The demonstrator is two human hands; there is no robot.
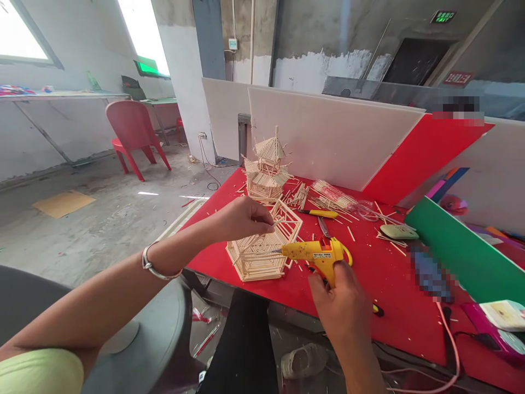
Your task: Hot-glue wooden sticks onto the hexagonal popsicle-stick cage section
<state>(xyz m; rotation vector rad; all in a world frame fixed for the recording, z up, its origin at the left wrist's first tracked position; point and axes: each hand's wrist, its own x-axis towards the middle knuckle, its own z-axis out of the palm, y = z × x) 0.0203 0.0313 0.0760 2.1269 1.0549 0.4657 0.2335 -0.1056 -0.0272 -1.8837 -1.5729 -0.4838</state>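
Note:
My right hand (344, 306) grips a yellow hot glue gun (314, 253) by its handle. The gun's nozzle points left, over the edge of a hexagonal frame (262, 265) built of thin wooden sticks. Above that frame is my left hand (251, 216), its thumb and fingers pinched together. Whatever it pinches is too small or hidden to make out. Behind the frame stands a tiered stick pagoda (268, 178) with a pointed roof.
Loose sticks (297, 194) and a bagged bundle of sticks (334, 196) lie at the back of the red table (394, 290). A yellow utility knife (322, 213) and pliers (324, 227) sit behind the glue gun. A green board (467, 246) stands at the right, near a pink cable (451, 339).

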